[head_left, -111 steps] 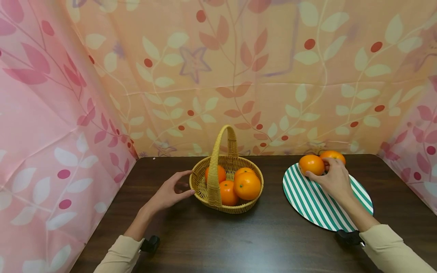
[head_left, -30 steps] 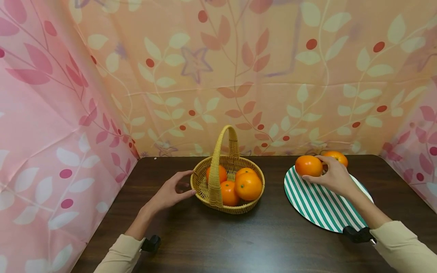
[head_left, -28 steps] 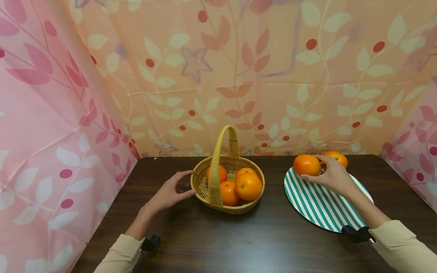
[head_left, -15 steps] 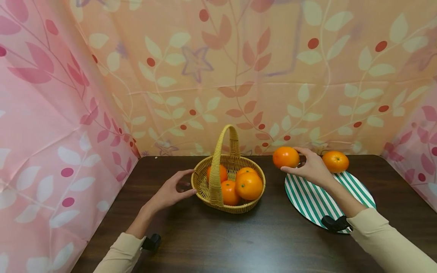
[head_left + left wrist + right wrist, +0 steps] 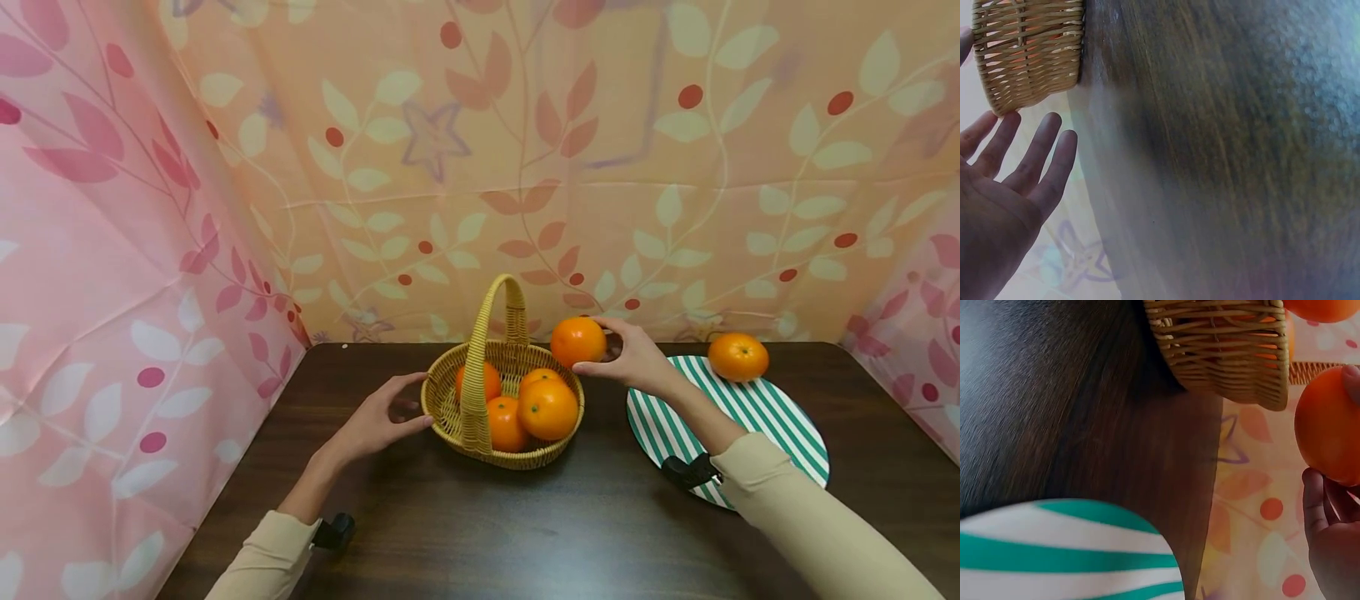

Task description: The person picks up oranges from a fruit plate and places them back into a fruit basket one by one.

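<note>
My right hand (image 5: 633,358) pinches an orange (image 5: 577,341) between thumb and fingers, raised by the right rim of a wicker basket (image 5: 442,400). In the right wrist view the held orange (image 5: 1329,428) hangs beside the basket (image 5: 1235,362), apart from its wall, with my right hand (image 5: 1338,550) partly out of frame. Inside the basket lie several oranges (image 5: 549,409). My left hand (image 5: 378,421) touches the basket's left side with thumb and fingertips. In the left wrist view, the fingers of my left hand (image 5: 1007,194) are extended and spread, one or two meeting the basket (image 5: 1029,56).
A round green-and-white striped mat (image 5: 750,417) lies on the dark wooden table (image 5: 480,533) at the right. One orange (image 5: 738,357) sits at its far edge. The basket's tall arched handle (image 5: 474,367) stands upright. Patterned cloth (image 5: 390,208) hangs behind the table.
My right hand has lifted the orange from the striped mat and carried it left to the basket's right rim. The left hand has stayed at the basket.
</note>
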A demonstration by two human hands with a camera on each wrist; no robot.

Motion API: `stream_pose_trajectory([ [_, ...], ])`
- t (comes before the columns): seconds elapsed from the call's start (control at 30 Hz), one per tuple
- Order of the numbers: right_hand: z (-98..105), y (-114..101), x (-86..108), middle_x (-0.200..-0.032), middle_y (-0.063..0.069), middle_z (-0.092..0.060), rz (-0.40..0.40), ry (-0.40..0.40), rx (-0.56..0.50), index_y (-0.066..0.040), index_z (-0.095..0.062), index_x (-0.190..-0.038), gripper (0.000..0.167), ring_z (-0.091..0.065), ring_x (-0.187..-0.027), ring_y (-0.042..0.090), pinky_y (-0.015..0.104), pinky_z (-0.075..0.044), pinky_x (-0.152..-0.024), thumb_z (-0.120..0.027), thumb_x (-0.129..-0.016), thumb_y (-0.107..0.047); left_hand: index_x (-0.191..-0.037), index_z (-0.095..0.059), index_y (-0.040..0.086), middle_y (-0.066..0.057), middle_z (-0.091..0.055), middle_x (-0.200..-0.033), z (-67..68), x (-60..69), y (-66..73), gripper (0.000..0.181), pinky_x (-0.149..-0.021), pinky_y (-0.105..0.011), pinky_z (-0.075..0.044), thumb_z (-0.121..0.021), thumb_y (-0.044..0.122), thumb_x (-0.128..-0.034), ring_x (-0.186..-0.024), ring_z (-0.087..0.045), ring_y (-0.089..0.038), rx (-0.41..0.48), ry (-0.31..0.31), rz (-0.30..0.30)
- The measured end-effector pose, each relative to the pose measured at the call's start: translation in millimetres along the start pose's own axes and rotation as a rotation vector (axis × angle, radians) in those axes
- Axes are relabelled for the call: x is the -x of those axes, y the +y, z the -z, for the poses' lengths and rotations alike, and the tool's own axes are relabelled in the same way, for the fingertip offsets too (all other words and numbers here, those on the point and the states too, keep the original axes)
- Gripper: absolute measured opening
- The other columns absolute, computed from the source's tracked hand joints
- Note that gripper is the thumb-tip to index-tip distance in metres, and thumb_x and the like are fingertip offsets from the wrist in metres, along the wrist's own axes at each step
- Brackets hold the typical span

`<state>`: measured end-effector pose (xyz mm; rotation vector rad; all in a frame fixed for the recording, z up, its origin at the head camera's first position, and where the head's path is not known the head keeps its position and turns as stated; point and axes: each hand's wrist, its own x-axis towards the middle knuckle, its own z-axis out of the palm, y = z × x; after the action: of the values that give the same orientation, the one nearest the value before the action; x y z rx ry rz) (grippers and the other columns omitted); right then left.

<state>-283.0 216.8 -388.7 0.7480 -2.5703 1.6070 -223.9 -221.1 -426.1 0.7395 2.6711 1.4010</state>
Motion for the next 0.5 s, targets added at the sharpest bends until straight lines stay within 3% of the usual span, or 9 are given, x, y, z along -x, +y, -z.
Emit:
stream_pose_trajectory([
  [0.5, -13.0, 2.6, -11.7, -0.135, 0.018, -0.057, 0.051, -0.057, -0.05, -0.003, -0.049, -0.145, 0.074, -0.063, -0.111, 0.033, 0.042, -0.056, -0.089, -0.087, -0.082, -0.007, -0.152, -0.045, 0.01, -0.013, -0.046, -0.147, 0.0, 0.3, -1.0, 0.073, -0.084, -0.044, -0.058, -0.081, 0.025, -0.0907, -0.112, -0.062, -0.04, -0.019, -0.003, 0.016],
])
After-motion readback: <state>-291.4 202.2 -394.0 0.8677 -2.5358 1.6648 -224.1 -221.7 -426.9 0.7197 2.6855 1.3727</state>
